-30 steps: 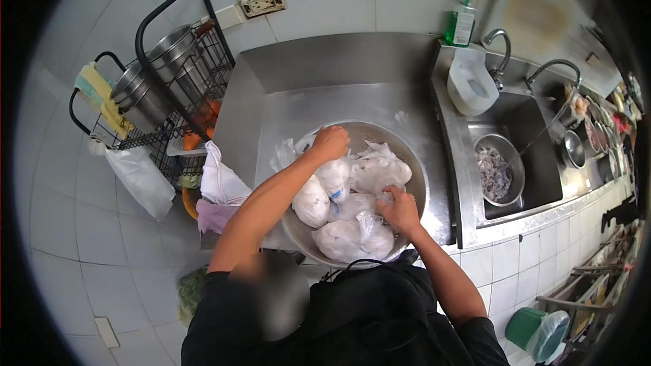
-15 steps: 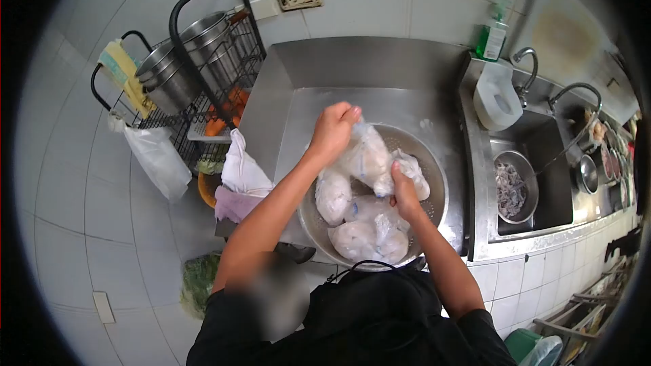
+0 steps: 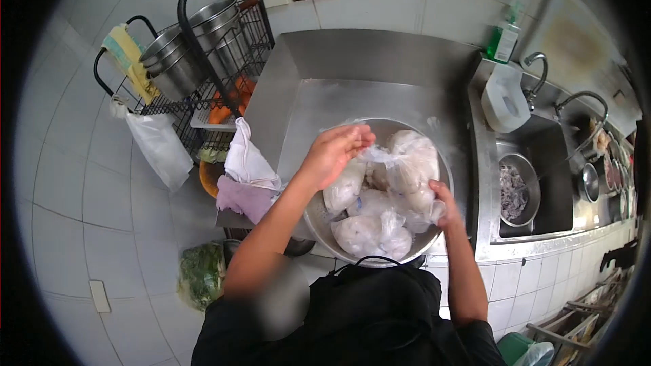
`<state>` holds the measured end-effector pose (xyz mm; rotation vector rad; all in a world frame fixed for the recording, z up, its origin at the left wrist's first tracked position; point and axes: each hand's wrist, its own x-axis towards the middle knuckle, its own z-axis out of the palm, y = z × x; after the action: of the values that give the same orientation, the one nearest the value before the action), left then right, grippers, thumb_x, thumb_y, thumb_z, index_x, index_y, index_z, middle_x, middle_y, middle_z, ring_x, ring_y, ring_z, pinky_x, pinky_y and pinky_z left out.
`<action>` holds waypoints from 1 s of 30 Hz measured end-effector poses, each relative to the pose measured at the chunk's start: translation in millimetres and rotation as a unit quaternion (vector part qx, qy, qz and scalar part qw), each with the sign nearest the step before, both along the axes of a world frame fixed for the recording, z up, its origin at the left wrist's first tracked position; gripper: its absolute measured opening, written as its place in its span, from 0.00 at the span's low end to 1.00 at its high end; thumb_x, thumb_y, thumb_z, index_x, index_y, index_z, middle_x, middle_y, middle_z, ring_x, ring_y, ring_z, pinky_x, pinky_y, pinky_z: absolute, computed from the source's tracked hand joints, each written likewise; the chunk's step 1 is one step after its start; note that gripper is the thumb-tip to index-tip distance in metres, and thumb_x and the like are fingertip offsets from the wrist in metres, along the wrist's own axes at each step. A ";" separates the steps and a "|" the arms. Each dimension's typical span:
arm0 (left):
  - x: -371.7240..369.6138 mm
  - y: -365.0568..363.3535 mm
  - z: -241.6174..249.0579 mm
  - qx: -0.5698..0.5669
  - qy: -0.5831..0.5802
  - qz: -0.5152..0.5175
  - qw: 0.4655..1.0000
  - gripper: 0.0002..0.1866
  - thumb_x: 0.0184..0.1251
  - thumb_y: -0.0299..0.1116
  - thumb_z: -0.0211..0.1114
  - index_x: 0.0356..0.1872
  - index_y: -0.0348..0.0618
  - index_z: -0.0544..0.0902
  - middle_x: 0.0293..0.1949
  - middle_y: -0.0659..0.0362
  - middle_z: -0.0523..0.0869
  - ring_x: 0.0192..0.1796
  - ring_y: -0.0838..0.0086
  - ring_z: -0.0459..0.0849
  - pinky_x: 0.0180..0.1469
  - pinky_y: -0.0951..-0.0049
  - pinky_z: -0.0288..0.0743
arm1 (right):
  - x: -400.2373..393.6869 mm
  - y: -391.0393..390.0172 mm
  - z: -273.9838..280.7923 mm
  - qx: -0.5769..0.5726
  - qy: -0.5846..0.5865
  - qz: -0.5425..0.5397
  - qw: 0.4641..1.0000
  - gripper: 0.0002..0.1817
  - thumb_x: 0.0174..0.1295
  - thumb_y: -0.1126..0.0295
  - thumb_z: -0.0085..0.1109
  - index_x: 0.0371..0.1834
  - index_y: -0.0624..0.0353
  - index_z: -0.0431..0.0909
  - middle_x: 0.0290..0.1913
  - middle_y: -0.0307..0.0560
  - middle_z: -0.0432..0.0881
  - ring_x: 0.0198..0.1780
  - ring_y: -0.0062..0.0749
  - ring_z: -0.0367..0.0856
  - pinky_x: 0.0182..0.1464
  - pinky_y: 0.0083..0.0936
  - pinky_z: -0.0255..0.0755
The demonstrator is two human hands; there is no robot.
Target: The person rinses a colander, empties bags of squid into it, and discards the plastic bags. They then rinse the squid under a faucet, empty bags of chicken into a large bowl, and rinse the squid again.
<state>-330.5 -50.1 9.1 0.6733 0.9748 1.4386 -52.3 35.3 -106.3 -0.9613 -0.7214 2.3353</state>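
A large perforated metal colander (image 3: 444, 166) holds several knotted clear plastic bags filled with something pale; the contents cannot be made out. One filled plastic bag (image 3: 412, 166) is raised on the right side, between my hands. My left hand (image 3: 337, 154) is at its gathered, twisted end, fingers bent over the plastic. From the right, my right hand (image 3: 446, 207) grips the lower side of this bag, thumb on top. Another filled bag (image 3: 356, 236) lies at the near side of the colander, below my hands.
The colander stands in a shallow steel sink (image 3: 380, 54). On the left are a black wire rack (image 3: 254, 47) with metal pots and cloths (image 3: 247, 179) over the edge. At right, a deep sink (image 3: 542, 163) holds a metal bowl (image 3: 521, 219); a green soap bottle (image 3: 503, 41) stands behind.
The bag between my hands has turned and shifted right. My right hand has moved right and down; my left hand has lowered slightly and its fingers have loosened. The view has shifted a little.
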 end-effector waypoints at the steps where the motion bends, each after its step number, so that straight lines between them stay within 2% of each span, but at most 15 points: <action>1: -5.1 -6.4 -3.2 0.009 -0.056 0.015 0.998 0.19 0.76 0.38 0.55 0.57 0.32 0.76 0.55 0.49 0.81 0.60 0.63 0.78 0.67 0.64 0.69 | 9.3 5.3 3.4 0.107 -0.025 0.032 0.993 0.34 0.57 0.59 0.63 0.66 0.63 0.70 0.52 0.54 0.82 0.39 0.34 0.84 0.35 0.22 0.78; 2: -8.7 -11.1 -6.9 0.014 -0.114 0.008 0.993 0.20 0.76 0.39 0.54 0.58 0.31 0.75 0.57 0.47 0.80 0.62 0.61 0.77 0.68 0.63 0.68 | 15.8 11.7 9.1 0.215 -0.049 0.063 0.973 0.35 0.55 0.63 0.65 0.67 0.64 0.69 0.52 0.53 0.83 0.43 0.33 0.84 0.39 0.25 0.79; 3: -10.6 -16.4 -11.4 0.019 -0.172 0.001 0.985 0.22 0.76 0.39 0.53 0.60 0.31 0.73 0.59 0.46 0.79 0.63 0.59 0.76 0.69 0.61 0.67 | 15.3 7.9 54.1 0.265 -0.145 0.090 0.949 0.38 0.51 0.67 0.69 0.68 0.66 0.68 0.51 0.54 0.84 0.44 0.35 0.84 0.43 0.28 0.79; 4: -12.2 -19.9 -15.1 0.027 -0.229 -0.006 0.973 0.23 0.77 0.40 0.52 0.61 0.30 0.72 0.61 0.44 0.78 0.65 0.57 0.75 0.71 0.60 0.66 | 11.9 9.3 61.2 0.298 -0.186 0.115 0.929 0.40 0.49 0.66 0.71 0.68 0.66 0.68 0.50 0.54 0.84 0.45 0.36 0.84 0.44 0.29 0.79; 6: -10.7 -25.7 -23.4 0.027 -0.238 -0.003 0.971 0.22 0.76 0.37 0.52 0.62 0.30 0.71 0.62 0.43 0.76 0.65 0.57 0.75 0.71 0.58 0.66 | 8.3 4.8 66.1 0.358 -0.269 0.160 0.880 0.42 0.47 0.64 0.74 0.67 0.66 0.69 0.49 0.56 0.85 0.46 0.37 0.85 0.45 0.31 0.79; 7: -7.8 -25.3 -25.4 0.028 -0.241 -0.006 0.970 0.22 0.76 0.36 0.53 0.62 0.30 0.71 0.63 0.42 0.76 0.65 0.56 0.75 0.71 0.58 0.66 | -2.5 -4.0 68.9 0.490 -0.341 0.153 0.788 0.43 0.43 0.60 0.77 0.65 0.62 0.72 0.47 0.59 0.86 0.45 0.40 0.86 0.47 0.34 0.79; 8: -2.0 -24.8 -25.7 0.019 -0.211 0.014 0.977 0.21 0.76 0.35 0.53 0.61 0.30 0.71 0.61 0.43 0.77 0.64 0.57 0.76 0.69 0.58 0.68 | -10.3 -12.7 78.1 0.534 -0.401 0.196 0.718 0.41 0.41 0.59 0.78 0.64 0.55 0.75 0.47 0.61 0.85 0.45 0.46 0.86 0.50 0.36 0.78; 10: 7.0 -26.1 -25.0 0.003 -0.150 0.053 0.987 0.20 0.75 0.33 0.54 0.60 0.30 0.73 0.58 0.43 0.80 0.60 0.59 0.80 0.66 0.59 0.72 | -21.7 -24.6 66.7 0.559 -0.426 0.199 0.683 0.36 0.42 0.60 0.77 0.59 0.52 0.80 0.44 0.59 0.85 0.45 0.50 0.85 0.53 0.37 0.77; 13: 10.7 -31.1 -32.5 -0.046 -0.018 0.086 0.995 0.17 0.73 0.31 0.59 0.56 0.30 0.78 0.48 0.47 0.86 0.49 0.65 0.86 0.55 0.66 0.79 | -27.3 -26.5 66.5 0.555 -0.430 0.156 0.695 0.28 0.45 0.61 0.76 0.53 0.54 0.83 0.42 0.57 0.86 0.44 0.49 0.85 0.50 0.36 0.77; 16: 25.8 -29.8 -24.5 -0.096 0.102 0.102 0.985 0.13 0.70 0.31 0.64 0.47 0.31 0.83 0.39 0.51 0.88 0.38 0.71 0.87 0.42 0.72 0.79 | -33.7 -28.9 89.0 0.549 -0.385 0.075 0.738 0.22 0.49 0.65 0.73 0.50 0.56 0.85 0.40 0.55 0.86 0.42 0.47 0.85 0.49 0.35 0.77; 17: 34.2 -28.8 -25.9 -0.088 0.094 0.101 0.986 0.10 0.67 0.31 0.66 0.41 0.33 0.85 0.36 0.53 0.88 0.35 0.73 0.86 0.38 0.75 0.78 | -37.5 -32.2 105.5 0.541 -0.362 0.061 0.756 0.20 0.51 0.68 0.72 0.50 0.56 0.85 0.39 0.54 0.86 0.41 0.45 0.85 0.47 0.34 0.76; 20: 59.0 -19.9 -29.5 -0.082 0.126 0.054 0.987 0.08 0.67 0.29 0.66 0.39 0.33 0.85 0.35 0.54 0.88 0.34 0.73 0.85 0.38 0.74 0.78 | -48.8 -37.5 124.3 0.577 -0.283 0.041 0.765 0.18 0.51 0.72 0.72 0.48 0.58 0.85 0.38 0.53 0.85 0.40 0.45 0.85 0.45 0.34 0.77; 24: 81.0 -11.1 -32.1 -0.142 -0.041 0.032 0.989 0.10 0.69 0.30 0.64 0.45 0.34 0.83 0.41 0.55 0.87 0.41 0.74 0.85 0.43 0.73 0.78 | -48.7 -40.3 120.5 0.610 -0.271 0.014 0.745 0.16 0.51 0.75 0.69 0.45 0.60 0.86 0.36 0.52 0.84 0.40 0.45 0.84 0.43 0.34 0.77; 28: 85.7 -7.7 -43.6 -0.152 -0.183 -0.074 0.968 0.11 0.72 0.32 0.59 0.50 0.38 0.79 0.45 0.57 0.83 0.49 0.69 0.81 0.55 0.64 0.74 | -31.9 -31.9 97.9 0.648 -0.256 -0.037 0.716 0.13 0.52 0.77 0.67 0.42 0.61 0.87 0.34 0.50 0.84 0.36 0.45 0.84 0.40 0.34 0.76; 30: 94.5 -5.3 -37.3 -0.160 -0.182 -0.099 0.965 0.11 0.72 0.33 0.58 0.49 0.40 0.78 0.45 0.59 0.82 0.50 0.68 0.80 0.58 0.62 0.72 | -21.1 -29.3 93.0 0.678 -0.234 -0.076 0.693 0.12 0.52 0.77 0.67 0.41 0.61 0.87 0.34 0.50 0.83 0.35 0.45 0.83 0.38 0.34 0.76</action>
<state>-236.0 -55.4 -28.2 0.2458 0.7997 1.1419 -73.4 6.0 -13.3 -0.7360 -2.0051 0.7858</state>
